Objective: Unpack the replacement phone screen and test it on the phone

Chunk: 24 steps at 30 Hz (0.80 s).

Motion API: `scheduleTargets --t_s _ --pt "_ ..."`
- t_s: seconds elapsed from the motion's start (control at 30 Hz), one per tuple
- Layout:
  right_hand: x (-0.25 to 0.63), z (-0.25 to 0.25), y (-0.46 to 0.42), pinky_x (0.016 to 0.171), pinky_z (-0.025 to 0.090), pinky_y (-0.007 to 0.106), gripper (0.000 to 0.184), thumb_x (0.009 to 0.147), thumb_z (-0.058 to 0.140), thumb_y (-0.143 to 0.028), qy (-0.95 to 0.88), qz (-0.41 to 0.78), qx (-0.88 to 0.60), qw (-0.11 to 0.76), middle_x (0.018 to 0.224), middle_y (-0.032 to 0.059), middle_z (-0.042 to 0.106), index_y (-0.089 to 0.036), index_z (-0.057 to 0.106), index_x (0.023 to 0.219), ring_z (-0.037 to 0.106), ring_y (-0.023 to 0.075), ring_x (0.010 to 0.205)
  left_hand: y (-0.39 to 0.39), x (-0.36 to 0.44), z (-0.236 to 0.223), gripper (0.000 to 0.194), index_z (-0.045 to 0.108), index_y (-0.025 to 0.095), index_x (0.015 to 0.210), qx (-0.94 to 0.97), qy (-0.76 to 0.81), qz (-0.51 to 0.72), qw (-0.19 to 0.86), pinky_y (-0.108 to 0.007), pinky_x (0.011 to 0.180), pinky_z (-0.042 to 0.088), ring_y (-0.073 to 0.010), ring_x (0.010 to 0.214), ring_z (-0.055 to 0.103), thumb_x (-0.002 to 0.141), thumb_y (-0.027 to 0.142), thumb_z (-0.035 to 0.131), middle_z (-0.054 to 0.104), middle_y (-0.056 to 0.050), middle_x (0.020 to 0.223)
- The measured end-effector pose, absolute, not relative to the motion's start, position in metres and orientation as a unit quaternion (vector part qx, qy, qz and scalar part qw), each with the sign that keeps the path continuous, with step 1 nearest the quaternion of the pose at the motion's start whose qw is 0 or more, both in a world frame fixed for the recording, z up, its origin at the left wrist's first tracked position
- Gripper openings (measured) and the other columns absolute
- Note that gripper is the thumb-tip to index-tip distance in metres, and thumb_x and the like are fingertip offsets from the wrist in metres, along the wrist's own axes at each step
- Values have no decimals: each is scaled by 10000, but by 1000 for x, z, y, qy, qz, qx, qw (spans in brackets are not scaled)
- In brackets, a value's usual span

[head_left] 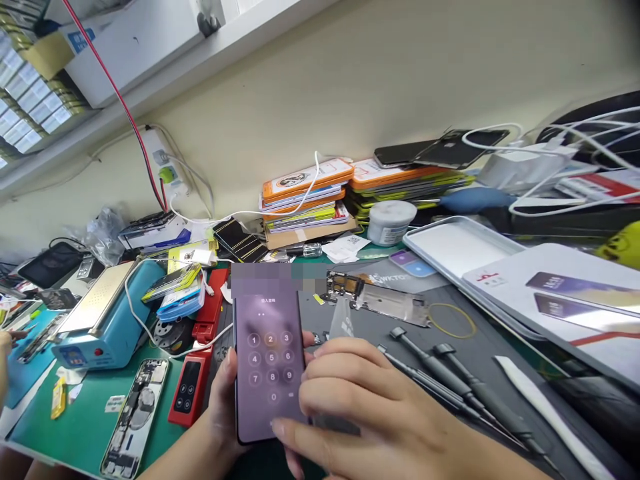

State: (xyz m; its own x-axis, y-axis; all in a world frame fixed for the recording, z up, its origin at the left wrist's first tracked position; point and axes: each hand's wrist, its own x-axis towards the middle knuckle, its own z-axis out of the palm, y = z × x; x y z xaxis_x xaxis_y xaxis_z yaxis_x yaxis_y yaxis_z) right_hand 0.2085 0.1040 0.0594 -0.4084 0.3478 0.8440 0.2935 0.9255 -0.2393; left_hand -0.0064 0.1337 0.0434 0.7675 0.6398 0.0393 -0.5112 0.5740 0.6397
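A smartphone (265,400) is upright in my left hand (223,400), whose thumb lies along its left edge with fingertips showing past the right edge. Its purple lit screen shows a number keypad with two dots above; the top is blurred out. My right hand (360,400) is over the phone's lower right, holding nothing. Its fingers are bent and the thumb is stretched apart from them, its tip at the screen's bottom. Behind the phone lies a disassembled phone frame (395,303) on the grey mat (370,333).
An opened phone (135,417) and a red device (187,390) lie left, near a blue machine (107,333). Screwdrivers (450,373) and a white pry tool (545,413) lie right, beside a phone box (560,293). Another person's hand (6,363) shows at the left edge.
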Motion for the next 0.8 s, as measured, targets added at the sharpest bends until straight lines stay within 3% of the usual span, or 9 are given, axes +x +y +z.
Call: scheduleTargets --t_s 0.07,0.13,0.2,0.33,0.5,0.67,0.8 --pt "209 53 106 1050 471 377 315 1040 524 -305 -805 4 -211 555 968 47 743 -163 748 1211 666 208 991 136 -7 39 736 642 152 1464 325 92 321 885 -279 933 627 -229 1218 729 935 663 668 747 -110 1377" --pt "212 49 105 1014 484 434 388 982 545 -249 -795 -7 -253 551 1028 76 705 -156 710 1321 640 250 1034 139 -8 33 756 631 174 1473 324 83 306 891 -277 737 669 -267 1211 736 920 687 668 740 -129 1388" --pt "216 50 103 981 488 471 456 946 540 -204 -777 -9 -306 549 1073 89 648 -190 679 1380 611 277 1047 141 -8 29 717 656 218 1447 328 81 290 895 -301 650 678 -306 1245 717 914 697 666 725 -130 1411" --pt "219 55 102 916 490 450 425 985 493 -179 -722 40 -392 569 1136 81 580 -262 638 1377 591 269 1067 139 -7 31 628 677 237 1421 343 89 299 886 -344 702 698 -325 1293 672 924 620 700 718 -123 1410" --pt "215 55 108 943 507 385 293 1071 522 -301 -659 165 -442 586 1202 58 638 -310 602 1353 617 242 1149 138 -2 40 603 663 188 1433 357 117 347 860 -356 695 706 -306 1231 647 917 487 756 702 -149 1355" --pt "212 50 111 998 516 354 268 1065 579 -478 -567 307 -480 595 1252 27 707 -323 666 1265 638 235 1223 139 -3 35 671 639 197 1456 325 95 325 883 -372 673 706 -282 1173 653 905 565 748 706 -133 1326" --pt "211 50 113 1004 521 352 292 1053 582 -517 -542 320 -482 609 1183 31 727 -298 696 1209 652 238 1186 139 -4 35 735 598 197 1494 277 48 295 913 -336 690 702 -256 1171 681 885 564 786 726 -110 1327"
